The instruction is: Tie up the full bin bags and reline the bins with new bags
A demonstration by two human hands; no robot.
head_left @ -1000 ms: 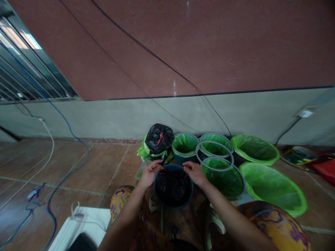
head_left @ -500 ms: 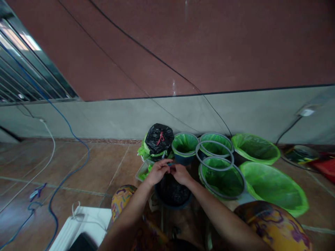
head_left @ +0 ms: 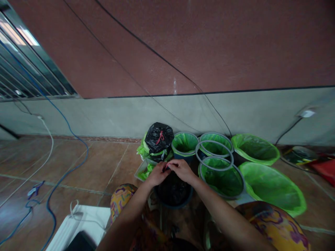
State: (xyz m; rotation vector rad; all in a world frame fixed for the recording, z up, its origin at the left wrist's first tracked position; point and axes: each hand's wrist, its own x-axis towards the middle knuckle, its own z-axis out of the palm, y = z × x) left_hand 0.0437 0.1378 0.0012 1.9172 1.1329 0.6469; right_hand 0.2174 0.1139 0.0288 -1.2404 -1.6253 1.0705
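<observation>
A dark blue bin [head_left: 173, 198] lined with a black bag [head_left: 171, 190] stands on the floor between my knees. My left hand [head_left: 157, 174] and my right hand [head_left: 180, 169] meet over its far rim, fingers pinched together on the top of the black bag; what exactly is between the fingertips is too small to see. Just behind them stands a tied black bag [head_left: 159, 137] with a red drawstring in a green-lined bin.
Several green-lined bins stand to the right: a small one [head_left: 184, 143], two with grey rings [head_left: 215, 149] [head_left: 222, 173], and two wide ones [head_left: 255, 149] [head_left: 272, 186]. A clear tray with green bags [head_left: 144, 170] lies left of my hands. Blue and white cables [head_left: 49, 195] cross the tiled floor.
My hands were apart on the bin's rim holding the red drawstring, then came together over its far edge and now stay pinched there, the right overlapping the left.
</observation>
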